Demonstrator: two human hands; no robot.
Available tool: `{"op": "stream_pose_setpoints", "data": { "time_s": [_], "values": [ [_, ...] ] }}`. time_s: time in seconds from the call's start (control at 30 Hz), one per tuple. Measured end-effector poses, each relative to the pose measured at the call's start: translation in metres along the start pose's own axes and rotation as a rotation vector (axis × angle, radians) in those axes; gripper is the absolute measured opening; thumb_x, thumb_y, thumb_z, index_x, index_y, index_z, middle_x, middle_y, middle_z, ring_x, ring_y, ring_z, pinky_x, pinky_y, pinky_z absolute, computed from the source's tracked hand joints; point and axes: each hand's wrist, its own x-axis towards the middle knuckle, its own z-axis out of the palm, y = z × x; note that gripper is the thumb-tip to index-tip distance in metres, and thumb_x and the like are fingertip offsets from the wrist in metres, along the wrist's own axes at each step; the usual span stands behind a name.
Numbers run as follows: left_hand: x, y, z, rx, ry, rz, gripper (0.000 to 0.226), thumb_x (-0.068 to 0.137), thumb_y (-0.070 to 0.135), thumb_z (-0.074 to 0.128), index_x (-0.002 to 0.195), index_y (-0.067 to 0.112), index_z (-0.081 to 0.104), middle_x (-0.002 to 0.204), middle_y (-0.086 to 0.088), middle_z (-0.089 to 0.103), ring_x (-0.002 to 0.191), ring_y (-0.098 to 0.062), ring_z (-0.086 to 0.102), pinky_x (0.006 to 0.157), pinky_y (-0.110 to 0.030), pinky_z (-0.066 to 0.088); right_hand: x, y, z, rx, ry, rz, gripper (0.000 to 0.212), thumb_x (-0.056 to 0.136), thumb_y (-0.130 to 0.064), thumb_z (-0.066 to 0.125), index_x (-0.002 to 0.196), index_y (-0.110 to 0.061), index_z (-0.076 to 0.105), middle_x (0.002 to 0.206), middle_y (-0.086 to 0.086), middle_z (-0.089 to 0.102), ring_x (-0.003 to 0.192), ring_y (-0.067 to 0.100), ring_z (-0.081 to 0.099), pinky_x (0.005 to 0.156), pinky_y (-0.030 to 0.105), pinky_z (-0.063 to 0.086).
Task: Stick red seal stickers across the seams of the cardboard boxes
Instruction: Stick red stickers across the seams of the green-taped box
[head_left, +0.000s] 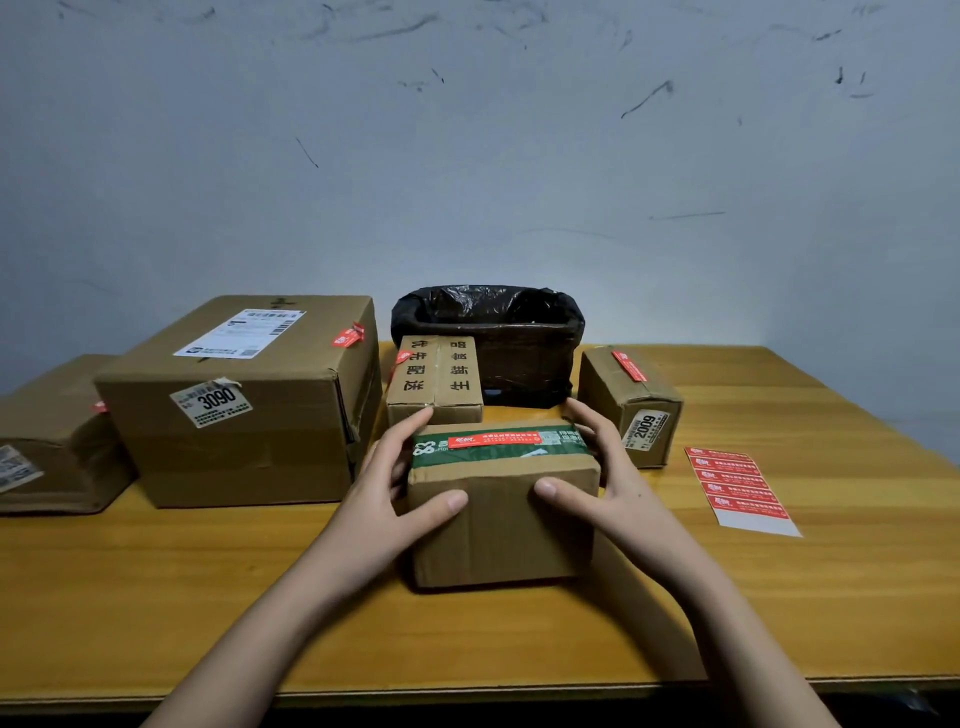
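A small cardboard box (501, 525) with green tape on top stands at the table's middle. A red seal sticker (493, 440) lies along that green tape. My left hand (400, 483) grips the box's left side, thumb on its front face. My right hand (605, 467) grips the right side the same way. A sheet of red seal stickers (737, 486) lies flat on the table to the right.
The big box marked 3090 (234, 415), a low box at far left (47, 436), a printed box (434, 384) and the box marked 2009 (631, 405) each carry a red sticker. A bin lined with black plastic (488, 338) stands behind, on the wooden table (156, 597).
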Motion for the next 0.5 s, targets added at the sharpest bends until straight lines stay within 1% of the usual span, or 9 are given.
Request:
{"op": "stream_pose_setpoints", "data": {
  "time_s": [0.1,0.13,0.17,0.23,0.3,0.33,0.4,0.47,0.5],
  "values": [
    [0.002,0.005,0.001,-0.063,0.016,0.008,0.082,0.058,0.059,0.072,0.132,0.052,0.037,0.140,0.018,0.039,0.122,-0.002,0.049,0.097,-0.026,0.049,0.001,0.000,0.001,-0.019,0.020,-0.049,0.090,0.065,-0.068,0.066,0.143,-0.049,0.026,0.147,-0.021,0.035,0.132,-0.008,0.035,0.112,0.028,0.033],
    [0.002,0.008,0.002,-0.094,0.035,0.011,0.081,0.057,0.057,0.072,0.131,0.050,0.040,0.136,0.021,0.042,0.119,-0.001,0.052,0.094,-0.024,0.050,0.000,0.000,0.000,-0.020,0.018,-0.058,0.086,0.067,-0.068,0.065,0.142,-0.049,0.027,0.147,-0.020,0.035,0.133,-0.005,0.036,0.113,0.031,0.034],
    [0.002,0.010,0.002,-0.127,0.061,0.015,0.079,0.058,0.055,0.073,0.129,0.047,0.042,0.131,0.024,0.045,0.115,0.002,0.054,0.090,-0.018,0.050,0.000,0.000,0.000,-0.008,0.010,-0.058,0.083,0.068,-0.067,0.064,0.142,-0.049,0.029,0.147,-0.021,0.036,0.132,-0.004,0.038,0.112,0.031,0.035],
    [0.003,0.015,0.003,-0.167,0.116,0.011,0.070,0.064,0.049,0.077,0.126,0.041,0.046,0.125,0.024,0.049,0.110,0.006,0.057,0.084,-0.010,0.047,-0.001,-0.002,-0.002,0.057,-0.009,-0.051,0.079,0.069,-0.065,0.063,0.140,-0.048,0.032,0.145,-0.020,0.040,0.127,-0.003,0.045,0.105,0.027,0.042],
    [0.005,0.018,0.002,-0.194,0.143,-0.002,0.062,0.070,0.043,0.078,0.125,0.037,0.049,0.126,0.018,0.053,0.110,0.003,0.058,0.087,-0.012,0.048,-0.001,-0.003,-0.003,0.121,-0.013,-0.059,0.075,0.070,-0.060,0.062,0.139,-0.045,0.035,0.141,-0.018,0.045,0.121,-0.004,0.051,0.092,0.015,0.046],
    [0.005,0.019,0.001,-0.201,0.148,-0.012,0.061,0.070,0.045,0.077,0.124,0.036,0.050,0.126,0.017,0.053,0.110,0.003,0.058,0.090,-0.016,0.048,-0.001,-0.005,-0.004,0.137,-0.012,-0.064,0.073,0.071,-0.059,0.061,0.138,-0.044,0.037,0.139,-0.019,0.047,0.119,-0.005,0.052,0.089,0.012,0.046],
    [0.007,0.022,0.001,-0.191,0.149,-0.035,0.060,0.068,0.051,0.073,0.123,0.036,0.052,0.125,0.017,0.054,0.109,0.005,0.056,0.092,-0.020,0.048,0.001,-0.006,-0.004,0.158,-0.010,-0.067,0.070,0.071,-0.058,0.061,0.136,-0.044,0.040,0.135,-0.019,0.051,0.117,-0.003,0.053,0.088,0.012,0.046],
    [0.008,0.025,0.001,-0.202,0.128,-0.044,0.059,0.073,0.053,0.072,0.124,0.032,0.052,0.124,0.014,0.056,0.106,0.010,0.055,0.088,-0.014,0.047,0.002,-0.006,-0.005,0.200,0.022,-0.051,0.068,0.069,-0.058,0.062,0.133,-0.040,0.046,0.131,-0.014,0.055,0.114,0.001,0.057,0.085,0.016,0.048],
    [0.008,0.026,0.001,-0.239,0.114,-0.053,0.063,0.071,0.053,0.071,0.126,0.030,0.050,0.124,0.010,0.057,0.107,0.009,0.055,0.085,-0.011,0.047,0.003,-0.005,-0.005,0.228,0.050,-0.032,0.068,0.067,-0.059,0.062,0.130,-0.036,0.050,0.128,-0.010,0.058,0.113,0.003,0.059,0.084,0.017,0.049]
  ]
}}
